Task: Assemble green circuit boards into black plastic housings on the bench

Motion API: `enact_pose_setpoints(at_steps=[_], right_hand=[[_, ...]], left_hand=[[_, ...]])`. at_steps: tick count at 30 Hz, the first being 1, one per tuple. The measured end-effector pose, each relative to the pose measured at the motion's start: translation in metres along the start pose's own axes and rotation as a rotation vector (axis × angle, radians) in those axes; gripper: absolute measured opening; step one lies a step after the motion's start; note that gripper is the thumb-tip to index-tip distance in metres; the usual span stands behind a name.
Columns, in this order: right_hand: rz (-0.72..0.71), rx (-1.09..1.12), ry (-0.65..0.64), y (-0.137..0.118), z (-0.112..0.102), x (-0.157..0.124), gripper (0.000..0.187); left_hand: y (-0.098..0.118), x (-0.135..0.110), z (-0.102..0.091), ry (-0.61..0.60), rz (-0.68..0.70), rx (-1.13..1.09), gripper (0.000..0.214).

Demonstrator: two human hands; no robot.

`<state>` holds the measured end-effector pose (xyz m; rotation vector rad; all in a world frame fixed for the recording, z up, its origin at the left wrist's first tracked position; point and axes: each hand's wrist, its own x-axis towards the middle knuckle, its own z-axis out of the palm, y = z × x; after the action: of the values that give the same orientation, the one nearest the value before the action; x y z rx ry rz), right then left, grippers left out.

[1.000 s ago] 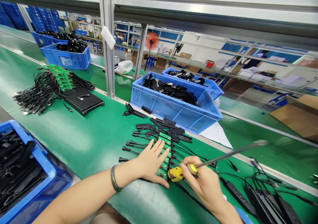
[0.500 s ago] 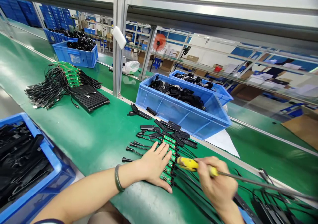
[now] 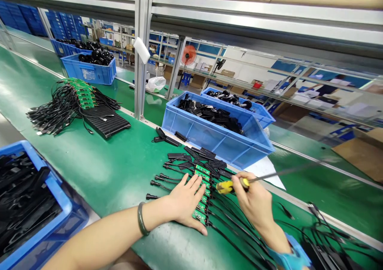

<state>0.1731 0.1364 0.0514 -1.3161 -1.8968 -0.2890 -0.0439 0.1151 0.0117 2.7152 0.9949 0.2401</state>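
My left hand (image 3: 187, 202) lies spread and flat on a strip of green circuit boards (image 3: 201, 217), partly covering it. Black cables run from both sides of the strip, and those on the left end in round connectors (image 3: 155, 183). In my right hand (image 3: 254, 202) is a screwdriver, gripped by its yellow handle (image 3: 225, 187). The handle's butt end points at the boards, close to their right edge, while the long blurred shaft stretches away to the upper right. Black plastic casings (image 3: 206, 153) lie just beyond the strip.
Behind the casings stands a blue bin (image 3: 215, 136) of black parts. Another blue bin (image 3: 67, 214) fills the lower left. A bundle of wired boards (image 3: 82, 94) rests on black casings at the left. A metal post (image 3: 142, 62) rises at the bench's back; loose cables (image 3: 323, 226) lie right.
My right hand has shifted slightly up and left with the screwdriver, whose shaft has swung from sloping down to sloping up at the right. My left hand stays on the boards.
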Motion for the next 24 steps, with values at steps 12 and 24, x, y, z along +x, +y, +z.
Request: enact_pose_setpoints(at_steps=[12,24], right_hand=[[0.081,0.025,0.027,0.014,0.021,0.019,0.039],[0.118,0.091,-0.02,0.022,0.049,0.038,0.036]], left_hand=[[0.0,0.0,-0.006,-0.034,-0.018,-0.053,0.112],[-0.002,-0.002,-0.005,-0.026,0.0,-0.068,0.111]])
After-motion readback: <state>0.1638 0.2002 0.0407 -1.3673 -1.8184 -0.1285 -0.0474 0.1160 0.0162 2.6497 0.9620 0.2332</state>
